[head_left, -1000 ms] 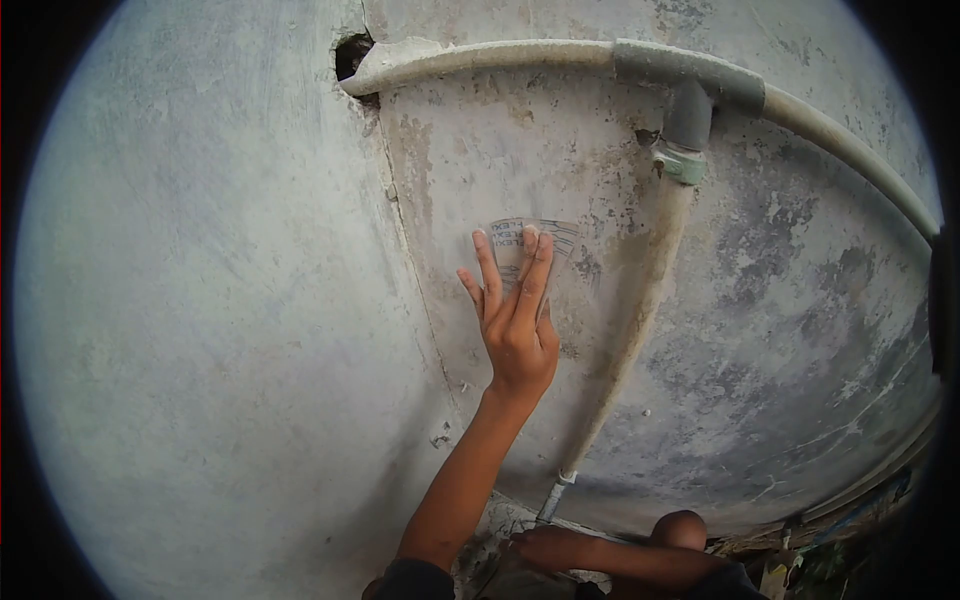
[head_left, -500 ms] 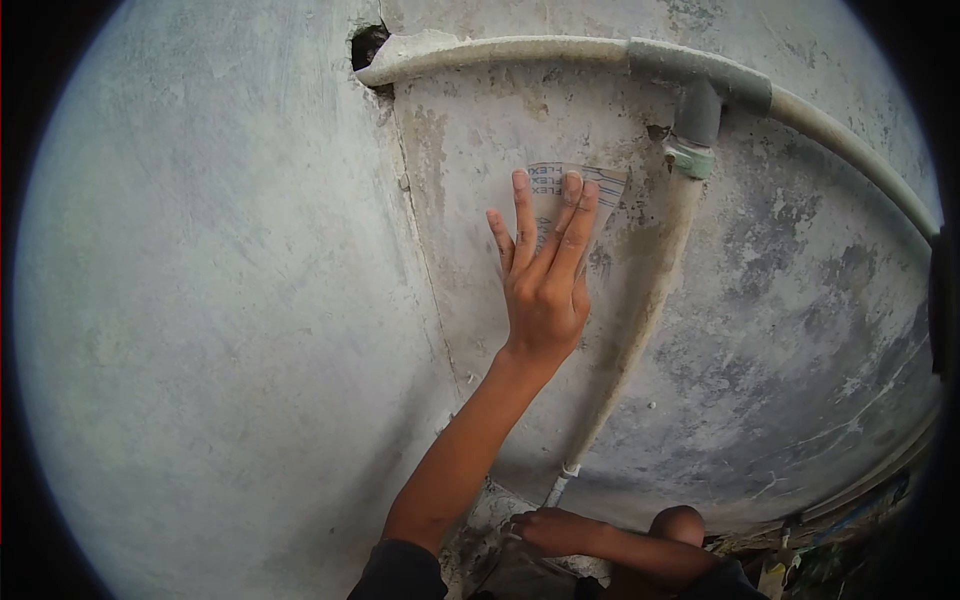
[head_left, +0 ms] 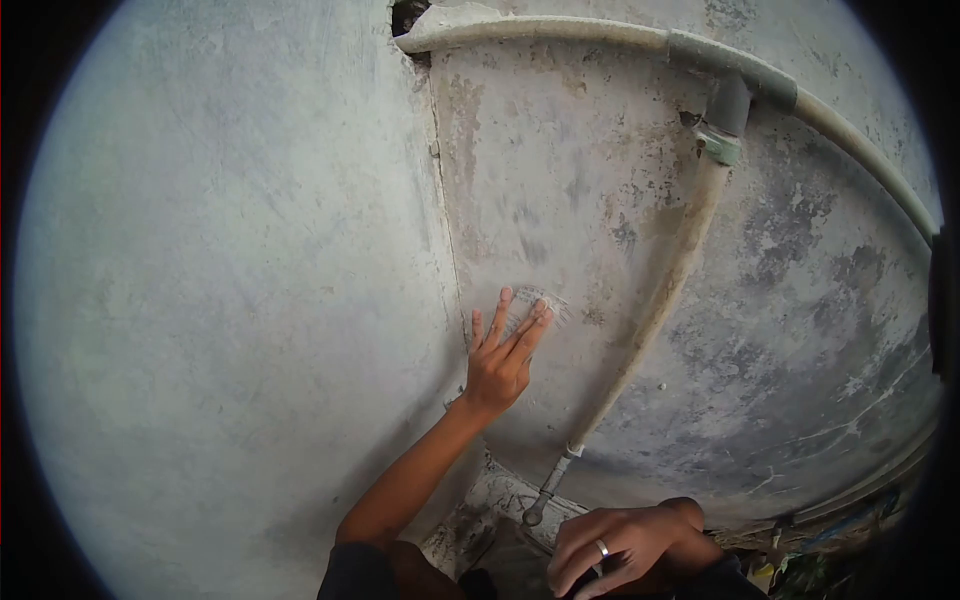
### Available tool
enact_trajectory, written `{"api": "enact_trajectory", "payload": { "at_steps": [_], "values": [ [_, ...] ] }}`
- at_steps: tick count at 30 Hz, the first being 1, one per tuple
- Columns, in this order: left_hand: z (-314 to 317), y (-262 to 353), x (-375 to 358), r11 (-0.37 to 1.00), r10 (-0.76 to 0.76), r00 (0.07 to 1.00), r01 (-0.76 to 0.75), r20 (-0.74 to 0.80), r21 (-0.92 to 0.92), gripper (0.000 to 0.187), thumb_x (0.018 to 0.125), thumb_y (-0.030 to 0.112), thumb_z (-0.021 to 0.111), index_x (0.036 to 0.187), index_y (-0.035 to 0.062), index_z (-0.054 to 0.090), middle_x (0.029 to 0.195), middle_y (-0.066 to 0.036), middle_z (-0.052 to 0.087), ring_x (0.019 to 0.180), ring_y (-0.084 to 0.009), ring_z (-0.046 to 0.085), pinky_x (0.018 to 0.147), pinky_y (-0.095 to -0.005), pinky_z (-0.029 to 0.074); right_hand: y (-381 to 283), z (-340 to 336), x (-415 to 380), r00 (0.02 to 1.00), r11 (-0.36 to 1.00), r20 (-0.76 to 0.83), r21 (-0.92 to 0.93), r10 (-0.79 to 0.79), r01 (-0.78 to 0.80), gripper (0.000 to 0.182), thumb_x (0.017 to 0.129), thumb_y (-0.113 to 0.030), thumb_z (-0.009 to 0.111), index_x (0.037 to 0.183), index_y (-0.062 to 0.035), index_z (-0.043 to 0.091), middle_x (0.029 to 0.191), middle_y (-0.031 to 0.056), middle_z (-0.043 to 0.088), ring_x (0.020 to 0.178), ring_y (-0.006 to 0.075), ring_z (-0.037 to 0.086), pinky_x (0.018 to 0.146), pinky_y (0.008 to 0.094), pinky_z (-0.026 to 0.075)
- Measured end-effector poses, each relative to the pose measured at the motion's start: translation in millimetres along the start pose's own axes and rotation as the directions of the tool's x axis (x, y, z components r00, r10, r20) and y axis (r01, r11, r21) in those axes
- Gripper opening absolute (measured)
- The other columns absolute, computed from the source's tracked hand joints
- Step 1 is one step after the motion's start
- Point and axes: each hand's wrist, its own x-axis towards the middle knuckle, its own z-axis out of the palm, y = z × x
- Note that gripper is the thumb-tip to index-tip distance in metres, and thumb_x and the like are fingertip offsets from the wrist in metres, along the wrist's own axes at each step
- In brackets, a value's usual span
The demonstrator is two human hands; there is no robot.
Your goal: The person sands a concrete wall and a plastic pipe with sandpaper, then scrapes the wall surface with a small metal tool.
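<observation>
My left hand [head_left: 497, 375] lies with its fingers spread over a small piece of sandpaper [head_left: 523, 302], holding it flat against the grey wall [head_left: 580, 240]. Blurred print shows on the paper's back between the fingers; the rest is under the hand. Low in the picture, my right hand [head_left: 610, 550] hangs in front of a bent knee, wearing a ring [head_left: 601, 548]. Its fingers are loosely bent and apart, and I see nothing in them.
A pale pipe [head_left: 560, 29] runs across the top to a grey tee joint [head_left: 728, 105]. From there a downpipe [head_left: 665, 300] slants to a lower fitting [head_left: 533, 515]. The wall corner [head_left: 440, 180] lies left of the hand; a hole [head_left: 408, 15] opens above it.
My left hand has slid down the wall and slightly left with the sandpaper. My right hand has moved right from the pipe's lower end. The view has shifted slightly.
</observation>
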Motion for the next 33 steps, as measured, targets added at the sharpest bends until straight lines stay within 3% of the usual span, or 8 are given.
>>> {"api": "enact_trajectory", "payload": {
  "at_steps": [3, 9, 13, 14, 16, 23, 28, 33],
  "values": [
    [-8, -1, -2, 0.999, -0.026, 0.999, 0.025, -0.024, -0.021, 0.05, 0.09, -0.001, 0.053, 0.138, 0.0108, 0.058, 0.138, -0.006, 0.062, 0.145, -0.043, 0.033, 0.117, -0.0649, -0.001, -45, 28, 11, 0.862, 0.843, 0.199, 0.393, -0.467, 0.366, 0.025, 0.096, -0.028, 0.065, 0.1, -0.0032, 0.065, 0.087, 0.0113, 0.06, 0.077, 0.0268, 0.061, 0.066, 0.0431, 0.048],
    [-12, 0, 3, 0.999, -0.045, 0.994, 0.042, -0.103, -0.033, 0.045, 0.094, 0.002, 0.051, 0.138, 0.0064, 0.058, 0.139, -0.008, 0.061, 0.147, -0.0449, 0.027, 0.117, -0.0648, -0.004, -44, 32, 6, 0.881, 0.906, 0.259, 0.266, -0.395, 0.328, 0.018, 0.098, -0.019, 0.063, 0.098, -0.0014, 0.065, 0.083, 0.0085, 0.059, 0.065, 0.0258, 0.058, 0.055, 0.0354, 0.045],
    [-23, 4, 8, 0.998, -0.053, 0.986, 0.049, -0.161, -0.028, 0.04, 0.1, 0.006, 0.045, 0.139, 0.0007, 0.055, 0.139, -0.012, 0.06, 0.148, -0.0468, 0.023, 0.116, -0.0658, -0.004, -44, 32, 13, 0.791, 0.787, -0.235, 0.134, -0.565, 0.602, 0.02, 0.097, -0.015, 0.066, 0.101, 0.0044, 0.065, 0.097, 0.0172, 0.068, 0.06, 0.0191, 0.059, 0.047, 0.0315, 0.04],
    [-24, 4, 9, 0.999, -0.046, 0.983, 0.043, -0.178, -0.022, 0.04, 0.101, 0.007, 0.044, 0.139, -0.0007, 0.054, 0.14, -0.012, 0.06, 0.148, -0.0464, 0.022, 0.116, -0.066, -0.004, -46, 42, -1, 0.744, 0.814, -0.349, -0.118, -0.57, 0.569, 0.022, 0.096, -0.014, 0.067, 0.104, 0.0062, 0.064, 0.096, 0.0194, 0.07, 0.053, 0.0173, 0.057, 0.042, 0.0301, 0.036],
    [-26, 4, 14, 0.999, -0.032, 0.978, 0.031, -0.208, -0.007, 0.039, 0.104, 0.009, 0.041, 0.139, -0.0041, 0.052, 0.142, -0.013, 0.058, 0.149, -0.0457, 0.021, 0.116, -0.0663, -0.004, -54, 36, 8, 0.665, 0.838, -0.583, -0.051, -0.466, 0.543, 0.019, 0.095, -0.013, 0.068, 0.102, 0.0043, 0.063, 0.084, 0.019, 0.071, 0.04, 0.014, 0.045, 0.036, 0.0309, 0.028],
    [-24, -1, 22, 0.999, 0.017, 0.938, -0.032, -0.345, -0.037, 0.037, 0.105, 0.011, 0.04, 0.135, -0.007, 0.053, 0.137, -0.015, 0.061, 0.149, -0.0454, 0.021, 0.115, -0.0666, -0.007, -47, 71, 1, 0.451, 0.782, -0.708, -0.232, -0.544, 0.579, 0.006, 0.095, -0.013, 0.067, 0.1, -0.0093, 0.067, 0.091, 0.0128, 0.072, 0.045, 0.0152, 0.049, 0.037, 0.0335, 0.028],
    [-32, 1, 25, 1.0, -0.01, 0.951, 0.016, -0.309, 0.016, 0.049, 0.108, 0.023, 0.037, 0.142, -0.0131, 0.04, 0.156, -0.023, 0.034, 0.151, -0.0351, 0.018, 0.121, -0.0575, -0.006, -53, 72, -4, 0.479, 0.818, -0.746, -0.151, -0.463, 0.555, 0.006, 0.098, -0.015, 0.064, 0.095, -0.01, 0.067, 0.088, 0.0112, 0.071, 0.048, 0.0161, 0.053, 0.038, 0.0339, 0.031],
    [-31, 1, 24, 0.999, -0.046, 0.93, 0.042, -0.365, -0.017, 0.053, 0.108, 0.024, 0.037, 0.146, -0.0136, 0.032, 0.156, -0.022, 0.035, 0.15, -0.0302, 0.024, 0.122, -0.0554, -0.006, -62, 70, -8, 0.564, 0.842, -0.749, 0.015, -0.348, 0.539, 0.014, 0.1, -0.016, 0.06, 0.09, -0.0106, 0.068, 0.084, 0.0096, 0.07, 0.052, 0.0169, 0.056, 0.04, 0.0343, 0.034]
  ]
}}
